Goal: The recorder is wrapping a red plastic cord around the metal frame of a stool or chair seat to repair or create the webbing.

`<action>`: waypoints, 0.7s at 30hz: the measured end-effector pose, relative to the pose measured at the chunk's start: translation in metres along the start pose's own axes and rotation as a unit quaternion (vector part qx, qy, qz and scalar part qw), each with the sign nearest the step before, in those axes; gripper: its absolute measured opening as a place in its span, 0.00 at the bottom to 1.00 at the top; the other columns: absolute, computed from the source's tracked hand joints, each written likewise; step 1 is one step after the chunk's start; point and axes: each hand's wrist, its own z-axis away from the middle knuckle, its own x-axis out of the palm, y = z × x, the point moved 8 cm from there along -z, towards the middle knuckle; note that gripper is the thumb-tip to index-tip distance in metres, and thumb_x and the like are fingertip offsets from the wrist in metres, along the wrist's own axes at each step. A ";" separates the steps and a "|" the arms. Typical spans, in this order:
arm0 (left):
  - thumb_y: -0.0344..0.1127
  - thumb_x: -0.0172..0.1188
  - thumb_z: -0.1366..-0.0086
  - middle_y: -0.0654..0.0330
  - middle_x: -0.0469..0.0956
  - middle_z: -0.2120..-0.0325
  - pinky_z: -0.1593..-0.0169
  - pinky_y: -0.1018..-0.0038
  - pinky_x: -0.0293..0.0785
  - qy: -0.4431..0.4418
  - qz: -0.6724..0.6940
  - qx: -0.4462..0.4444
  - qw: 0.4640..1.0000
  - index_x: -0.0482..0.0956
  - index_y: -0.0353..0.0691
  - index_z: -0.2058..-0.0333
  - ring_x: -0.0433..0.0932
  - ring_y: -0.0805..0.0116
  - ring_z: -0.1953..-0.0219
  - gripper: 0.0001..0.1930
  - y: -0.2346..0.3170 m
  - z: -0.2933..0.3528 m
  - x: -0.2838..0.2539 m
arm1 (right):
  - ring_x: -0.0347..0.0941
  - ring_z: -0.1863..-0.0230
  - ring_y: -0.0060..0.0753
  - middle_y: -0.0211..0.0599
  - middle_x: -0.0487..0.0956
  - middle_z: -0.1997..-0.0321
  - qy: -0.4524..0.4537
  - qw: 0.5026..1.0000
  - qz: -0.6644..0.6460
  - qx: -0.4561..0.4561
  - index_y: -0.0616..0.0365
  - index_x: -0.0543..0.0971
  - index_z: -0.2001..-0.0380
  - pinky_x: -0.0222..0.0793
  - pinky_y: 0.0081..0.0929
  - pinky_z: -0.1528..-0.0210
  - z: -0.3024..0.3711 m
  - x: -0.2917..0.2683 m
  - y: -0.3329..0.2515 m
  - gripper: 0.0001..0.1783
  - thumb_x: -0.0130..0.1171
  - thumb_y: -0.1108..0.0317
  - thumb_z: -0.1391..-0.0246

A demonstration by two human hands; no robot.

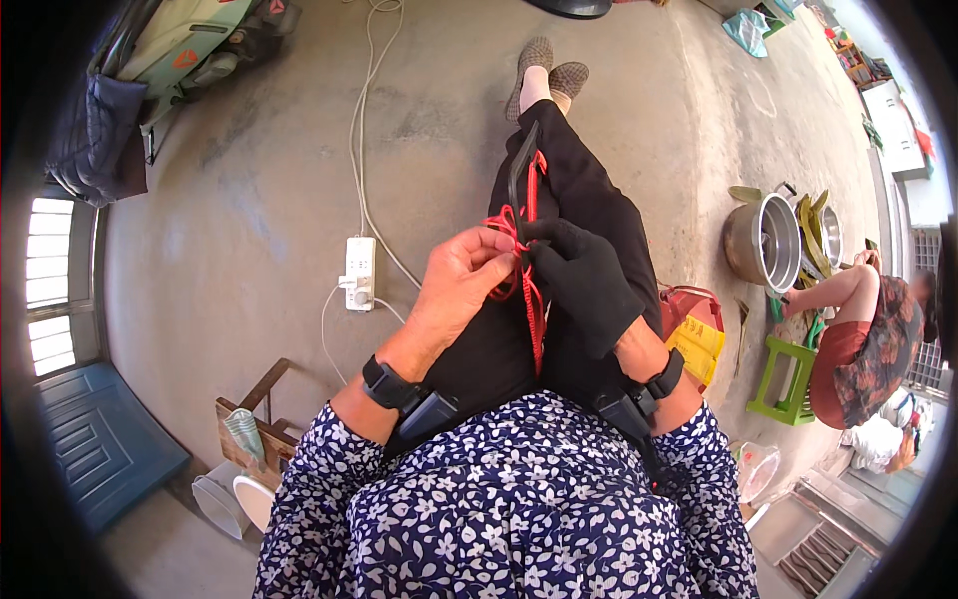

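Observation:
A length of red cord (535, 324), knotted or braided, runs lengthwise over my black-trousered lap, with loose red loops around its middle. Beside its far part lies a thin black strip (515, 185), bent near the top. My bare left hand (454, 285) pinches the red cord at the knotted part, thumb and forefinger together. Opposite it, my right hand (587, 280) in a black glove has its fingertips closed on the same spot. The fingertips and the loops partly cover the knot, so its exact form is hidden.
On the floor to the left lie a white power strip (360, 272) and pale cables (357, 150). A wooden stool (235, 439) stands lower left. To the right are a red and yellow bag (696, 339), a metal pot (743, 245), a green stool (780, 384) and a seated person (863, 344).

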 end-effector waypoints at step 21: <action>0.28 0.57 0.35 0.63 0.79 0.69 0.59 0.84 0.72 0.018 0.033 0.037 0.999 0.75 0.35 0.60 0.76 0.79 0.66 0.06 0.006 -0.007 -0.013 | 0.71 0.76 0.15 0.29 0.78 0.73 0.100 0.993 0.005 -0.065 0.63 0.79 0.60 0.67 0.18 0.74 0.022 -0.023 -0.018 0.11 0.55 0.71 0.44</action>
